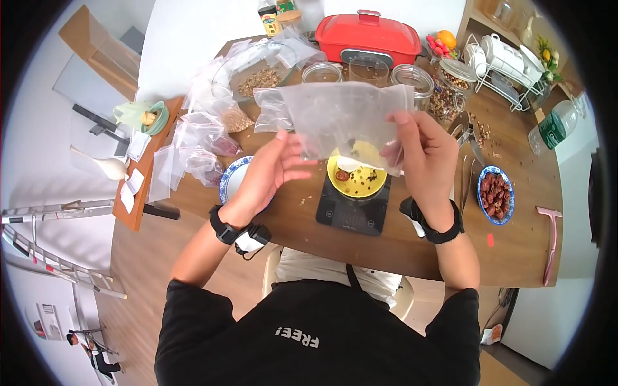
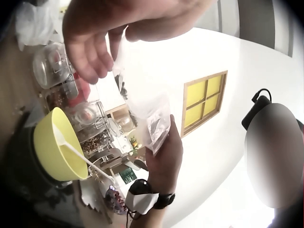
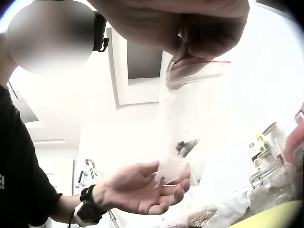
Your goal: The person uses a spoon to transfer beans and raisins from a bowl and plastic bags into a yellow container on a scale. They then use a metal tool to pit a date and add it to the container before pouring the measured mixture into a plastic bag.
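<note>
hands [image 1: 430, 154] flank a plastic bag [image 1: 341, 116]

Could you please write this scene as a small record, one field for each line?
Right hand: grips translucent plastic bag by one end
Left hand: fingers extended near the plastic bag's other end
Bag contents: a few dark bits
Yellow bowl: on black scale, white spoon in it
Right side: patterned bowl of red fruits
Back: red cooker

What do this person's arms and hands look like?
The left hand and right hand are bare. Each wrist has a black strap with a small black-and-white device and a thin dark cable. The short sleeves are black.
</note>
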### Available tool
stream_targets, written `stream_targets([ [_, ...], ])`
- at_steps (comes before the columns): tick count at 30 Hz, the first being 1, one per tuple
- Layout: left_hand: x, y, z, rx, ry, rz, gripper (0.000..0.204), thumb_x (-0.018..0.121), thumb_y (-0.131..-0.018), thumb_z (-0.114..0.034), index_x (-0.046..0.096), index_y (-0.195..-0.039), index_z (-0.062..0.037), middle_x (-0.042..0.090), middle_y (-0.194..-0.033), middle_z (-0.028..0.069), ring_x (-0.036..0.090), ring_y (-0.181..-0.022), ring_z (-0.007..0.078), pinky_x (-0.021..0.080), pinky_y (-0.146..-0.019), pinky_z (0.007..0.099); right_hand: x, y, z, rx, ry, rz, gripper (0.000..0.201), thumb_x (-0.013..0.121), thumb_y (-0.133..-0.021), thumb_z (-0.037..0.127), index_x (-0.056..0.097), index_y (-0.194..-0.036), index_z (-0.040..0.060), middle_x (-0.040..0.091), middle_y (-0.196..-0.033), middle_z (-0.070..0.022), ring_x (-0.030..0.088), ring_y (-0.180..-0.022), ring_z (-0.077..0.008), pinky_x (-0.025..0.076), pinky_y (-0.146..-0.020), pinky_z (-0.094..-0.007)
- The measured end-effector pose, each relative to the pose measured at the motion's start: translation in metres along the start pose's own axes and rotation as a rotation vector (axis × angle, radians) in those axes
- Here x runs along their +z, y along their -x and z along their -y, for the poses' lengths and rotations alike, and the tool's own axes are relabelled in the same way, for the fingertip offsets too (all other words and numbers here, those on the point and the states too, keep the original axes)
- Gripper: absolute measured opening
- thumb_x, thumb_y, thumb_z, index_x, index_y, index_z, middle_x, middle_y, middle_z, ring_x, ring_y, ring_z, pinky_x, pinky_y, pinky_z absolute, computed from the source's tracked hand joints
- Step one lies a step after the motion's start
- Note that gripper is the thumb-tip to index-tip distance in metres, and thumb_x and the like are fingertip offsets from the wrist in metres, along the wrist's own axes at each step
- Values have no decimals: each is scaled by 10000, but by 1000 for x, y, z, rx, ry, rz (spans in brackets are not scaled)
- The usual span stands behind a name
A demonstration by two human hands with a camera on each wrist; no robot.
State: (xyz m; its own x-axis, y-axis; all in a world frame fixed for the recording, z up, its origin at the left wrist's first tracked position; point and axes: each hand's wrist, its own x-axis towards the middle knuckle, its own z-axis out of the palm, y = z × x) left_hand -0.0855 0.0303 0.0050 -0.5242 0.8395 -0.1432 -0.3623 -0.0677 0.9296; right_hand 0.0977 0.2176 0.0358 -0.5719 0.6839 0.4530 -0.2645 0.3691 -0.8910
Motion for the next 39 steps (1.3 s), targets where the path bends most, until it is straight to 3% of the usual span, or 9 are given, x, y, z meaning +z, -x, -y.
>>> stream_targets([
  [5,0,7,12,-91,-282,100,319,511,-1071,-282,617,-1123,14,705,-1078,155,712,-939,202,585,-853,332,1,-2,-9,14,70,17,190,605,-1022,168,697,-961,13,651,-577,-41,575,-459,-58,409,-433,-228],
  [13,-15,4,12,-118,-218,83,323,520,-1067,-287,621,-1116,17,717,-1035,159,720,-886,207,594,-807,304,-1,3,-5,-162,294,24,166,604,-1024,163,675,-943,36,586,-533,-40,601,-456,-101,401,-421,-260],
  [22,-31,10,4,-34,-117,-55,259,498,-1075,-255,584,-1158,-25,707,-1073,166,723,-941,233,610,-790,320,4,1,-15,-63,242,24,172,622,-1012,158,671,-916,24,577,-542,-39,601,-484,-91,419,-454,-255],
  [24,-36,7,3,-20,-71,-132,246,493,-1077,-242,584,-1159,-28,705,-1073,161,722,-966,241,612,-793,322,3,-2,-18,29,132,228,211,634,-1004,178,663,-902,-4,636,-620,-31,622,-599,-66,439,-520,-242],
  [27,-52,2,7,51,-67,-193,224,492,-1076,-215,583,-1170,-33,699,-1091,149,715,-1017,257,617,-798,326,0,-10,-17,181,-51,290,267,630,-1006,211,655,-899,-32,697,-742,-34,626,-708,-58,451,-580,-231],
  [29,-62,1,11,137,-147,-182,219,499,-1073,-201,583,-1185,-33,691,-1108,136,709,-1038,263,618,-804,333,-8,-18,-29,247,52,355,304,630,-1007,265,652,-972,-36,717,-823,-40,660,-764,-77,477,-601,-228],
  [32,-59,2,8,131,-191,-207,210,503,-1070,-191,586,-1183,-35,685,-1135,135,706,-1049,264,618,-809,338,-9,-28,-31,465,-56,211,433,675,-971,341,587,-1197,-18,725,-857,-65,723,-792,-135,523,-611,-233],
  [36,-53,4,5,124,-225,-203,276,474,-1080,-186,564,-1253,10,681,-1137,152,708,-1043,256,612,-818,333,-11,-30,-40,444,-57,173,508,685,-963,344,554,-1286,-27,733,-879,-85,722,-743,-137,518,-577,-223],
  [39,-42,6,-1,119,-255,-211,296,486,-1077,-203,549,-1290,-8,683,-1099,130,695,-1077,272,606,-837,355,-13,-32,-47,442,-12,325,509,683,-965,326,572,-1302,-39,732,-864,-76,717,-704,-127,512,-545,-218],
])
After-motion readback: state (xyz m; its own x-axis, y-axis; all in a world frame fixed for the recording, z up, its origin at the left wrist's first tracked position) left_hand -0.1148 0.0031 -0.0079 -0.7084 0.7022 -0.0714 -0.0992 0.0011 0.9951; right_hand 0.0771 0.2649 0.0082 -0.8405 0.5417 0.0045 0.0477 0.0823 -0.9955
